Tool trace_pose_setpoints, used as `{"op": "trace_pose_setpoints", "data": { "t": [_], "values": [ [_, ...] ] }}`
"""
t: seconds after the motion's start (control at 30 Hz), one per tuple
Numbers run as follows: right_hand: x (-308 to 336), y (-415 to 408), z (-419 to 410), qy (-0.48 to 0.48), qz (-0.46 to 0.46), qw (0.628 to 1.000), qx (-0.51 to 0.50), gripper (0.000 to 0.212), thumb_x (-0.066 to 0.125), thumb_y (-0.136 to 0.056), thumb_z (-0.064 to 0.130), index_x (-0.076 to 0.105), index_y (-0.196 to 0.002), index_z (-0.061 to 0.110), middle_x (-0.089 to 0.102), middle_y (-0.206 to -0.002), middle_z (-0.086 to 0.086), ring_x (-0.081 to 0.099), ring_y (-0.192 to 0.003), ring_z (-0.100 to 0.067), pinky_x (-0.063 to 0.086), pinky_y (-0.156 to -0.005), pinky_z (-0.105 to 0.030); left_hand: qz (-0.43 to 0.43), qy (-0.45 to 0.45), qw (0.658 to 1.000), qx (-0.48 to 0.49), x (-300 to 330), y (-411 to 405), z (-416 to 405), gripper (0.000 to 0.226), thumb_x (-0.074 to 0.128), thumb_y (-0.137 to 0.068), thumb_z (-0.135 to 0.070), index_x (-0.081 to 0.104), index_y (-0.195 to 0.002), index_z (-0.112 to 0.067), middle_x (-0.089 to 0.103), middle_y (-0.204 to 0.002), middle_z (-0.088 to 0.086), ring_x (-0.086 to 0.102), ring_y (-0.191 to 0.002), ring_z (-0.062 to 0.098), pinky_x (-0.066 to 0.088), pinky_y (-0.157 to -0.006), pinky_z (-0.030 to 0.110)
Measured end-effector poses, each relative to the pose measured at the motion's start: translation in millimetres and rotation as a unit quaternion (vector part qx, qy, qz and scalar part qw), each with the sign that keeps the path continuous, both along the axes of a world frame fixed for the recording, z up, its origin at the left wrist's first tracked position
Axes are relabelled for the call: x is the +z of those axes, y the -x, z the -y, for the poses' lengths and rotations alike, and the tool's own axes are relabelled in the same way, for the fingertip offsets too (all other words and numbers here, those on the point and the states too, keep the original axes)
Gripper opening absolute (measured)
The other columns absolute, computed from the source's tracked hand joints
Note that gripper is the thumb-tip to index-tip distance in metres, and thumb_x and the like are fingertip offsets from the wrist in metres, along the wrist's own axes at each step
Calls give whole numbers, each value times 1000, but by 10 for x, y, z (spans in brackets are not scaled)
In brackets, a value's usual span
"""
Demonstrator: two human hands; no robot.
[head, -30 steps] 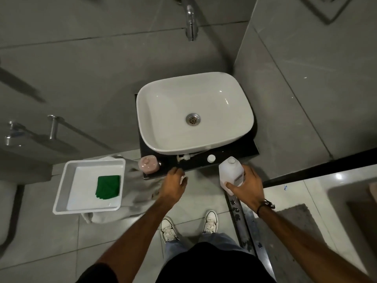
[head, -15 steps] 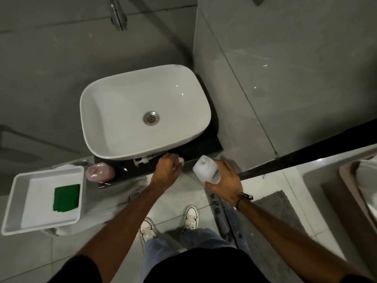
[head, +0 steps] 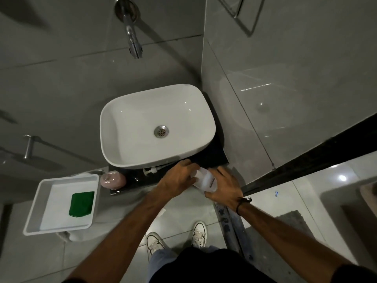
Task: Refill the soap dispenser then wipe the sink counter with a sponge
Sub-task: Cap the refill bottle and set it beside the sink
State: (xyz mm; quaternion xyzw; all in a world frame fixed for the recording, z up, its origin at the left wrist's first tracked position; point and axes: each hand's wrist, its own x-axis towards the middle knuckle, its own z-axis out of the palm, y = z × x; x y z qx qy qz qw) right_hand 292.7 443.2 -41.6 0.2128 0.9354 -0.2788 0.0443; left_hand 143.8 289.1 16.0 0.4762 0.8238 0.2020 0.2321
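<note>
Both hands on the white refill bottle point(head: 206, 179), held tilted just in front of the white sink point(head: 157, 127), over the front edge of the dark tabletop point(head: 216, 158). Right hand point(head: 224, 185) wraps the bottle body, fingers closed around it; black band on that wrist. Left hand point(head: 178, 179) covers the bottle's neck end, fingers curled over it; the cap point(head: 195, 168) is mostly hidden under that hand, so can't tell whether it's on or off. Bottle label is only a dark strip, unreadable. Pink soap dispenser point(head: 112, 179) sits at the left end of the tabletop, top open; its white pump head point(head: 150, 170) lies flat just under the sink's front rim, partly tucked in shadow. Tabletop is mostly hidden by the sink, only a front strip and right corner show. Green sponge point(head: 81, 204) lies in a white tray point(head: 35, 209) to the left, well apart from the hands; whatever the tray stands on is covered by it, only a pale bit shows below. Wall tap point(head: 132, 37) above the sink. Shoes and dark clothing at bottom edge, cut off.
</note>
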Motion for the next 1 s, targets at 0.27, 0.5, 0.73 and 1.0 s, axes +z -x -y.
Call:
{"op": "trace_pose_setpoints", "data": {
  "t": [0.27, 0.5, 0.73, 1.0],
  "values": [
    [15, 62, 44, 4, 4, 1000, 14, 83, 83, -63, 49, 49, -136, 29, 49, -118, 5, 59, -99, -19, 52, -83, -31, -62, -15, 998, 16, 4, -18, 113, 26, 60, -97, -30, 62, -116, -13, 69, -112, 10, 67, -103, 30, 58, -78, 43],
    [-29, 34, 80, 3, 12, 1000, 10, 83, 84, -65, 47, 48, -137, 28, 49, -123, 5, 60, -104, -19, 44, -83, -25, -65, 29, 997, 43, -5, -59, 122, 38, 59, -96, -39, 56, -127, -18, 66, -122, 5, 67, -109, 26, 59, -83, 44],
    [-53, 2, 101, -7, 27, 1000, 11, 79, 84, -63, 45, 50, -132, 28, 48, -123, 7, 60, -102, -19, 45, -85, -28, -12, -1, 999, 40, 31, -143, 113, 49, 67, -88, -23, 55, -136, -19, 60, -132, 5, 59, -119, 26, 55, -94, 40],
    [-83, 25, 75, 22, 35, 999, 33, 84, 85, -62, 50, 49, -135, 31, 60, -122, 8, 63, -106, -15, 53, -89, -29, -12, 30, 998, 50, -86, -179, 59, 32, 58, -102, -29, 63, -110, 1, 70, -109, 19, 69, -97, 35, 54, -80, 40]
  ]
}}
